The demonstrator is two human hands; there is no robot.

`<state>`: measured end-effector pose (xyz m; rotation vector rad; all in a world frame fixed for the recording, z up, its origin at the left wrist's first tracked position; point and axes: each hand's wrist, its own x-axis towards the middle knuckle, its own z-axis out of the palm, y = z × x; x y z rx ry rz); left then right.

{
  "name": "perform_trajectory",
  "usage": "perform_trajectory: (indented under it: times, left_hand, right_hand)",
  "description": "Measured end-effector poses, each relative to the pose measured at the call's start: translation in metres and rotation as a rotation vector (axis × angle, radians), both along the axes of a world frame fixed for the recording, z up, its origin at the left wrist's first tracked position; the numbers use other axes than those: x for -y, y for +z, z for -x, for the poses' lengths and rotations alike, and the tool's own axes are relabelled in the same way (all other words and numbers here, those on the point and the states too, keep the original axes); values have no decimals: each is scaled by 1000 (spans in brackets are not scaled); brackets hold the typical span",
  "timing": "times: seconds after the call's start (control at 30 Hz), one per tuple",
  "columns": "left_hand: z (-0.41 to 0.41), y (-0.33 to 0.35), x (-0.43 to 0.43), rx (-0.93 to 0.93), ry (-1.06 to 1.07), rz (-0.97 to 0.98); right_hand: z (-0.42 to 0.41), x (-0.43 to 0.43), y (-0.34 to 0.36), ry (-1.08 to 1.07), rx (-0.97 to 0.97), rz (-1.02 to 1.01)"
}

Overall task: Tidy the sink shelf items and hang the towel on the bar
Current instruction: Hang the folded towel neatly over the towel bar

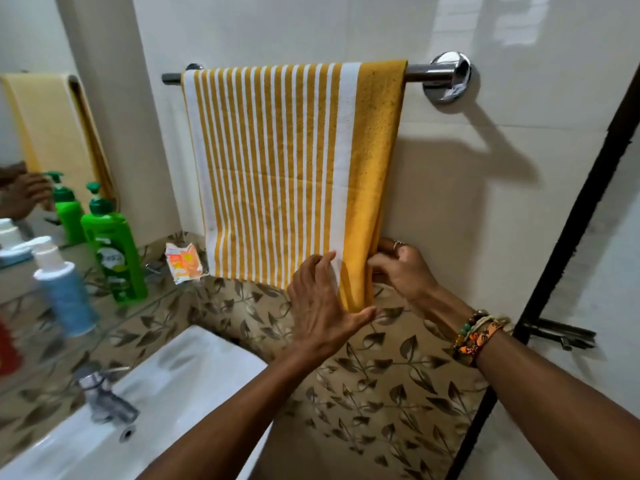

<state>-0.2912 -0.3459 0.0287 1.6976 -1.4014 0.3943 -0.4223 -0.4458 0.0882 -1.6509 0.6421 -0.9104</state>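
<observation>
Left hand point(322, 306) lies flat on the towel point(284, 168) near its bottom hem, fingers straight and together, thumb spread out under the lower right corner. Right hand point(401, 268) pinches the towel's right edge just above that corner, fingers curled in; a ring point(397, 243) is on one finger and beaded bracelets point(478, 334) are on the wrist.

The towel hangs draped over the chrome bar point(426, 72) on the wall point(502, 202). It has thin yellow and white stripes, one broad white band, then a solid yellow panel on the right. It hangs flat and mostly smooth, with the bottom right corner lower than the rest of the hem.

To the left, the glass shelf point(162, 289) carries a green pump bottle point(114, 251), a blue bottle point(64, 289) with a white cap, and an orange-white sachet point(183, 263) just beside the towel's lower left corner. Below are the white sink point(166, 393) and tap point(104, 400).

The blue bottle is blurred and its label is unreadable. The towel's back layer and most of the bar are hidden by the front layer. The mirror point(20, 116) is cut off at the left edge.
</observation>
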Motion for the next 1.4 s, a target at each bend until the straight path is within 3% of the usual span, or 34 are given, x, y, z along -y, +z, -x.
perform_trajectory:
  times: [0.1, 0.17, 0.37, 0.47, 0.7, 1.1, 1.4]
  left_hand:
    - [20, 1, 1, -112, 108, -45]
    - [32, 5, 3, -167, 163, -41]
    - [40, 14, 2, -266, 271, -42]
    - [40, 15, -7, -333, 288, -6]
    - [43, 20, -14, -303, 298, -33]
    - [54, 26, 7, -305, 376, -19]
    - [30, 14, -2, -495, 504, 191]
  right_hand:
    - [4, 3, 1, 74, 142, -196]
    - [9, 3, 3, 102, 146, -223]
    - [16, -3, 7, 150, 71, -63]
    - [13, -2, 9, 95, 28, 31]
    - [9, 2, 8, -59, -72, 236]
    - [22, 10, 0, 157, -18, 166]
    - [14, 21, -4, 13, -7, 267]
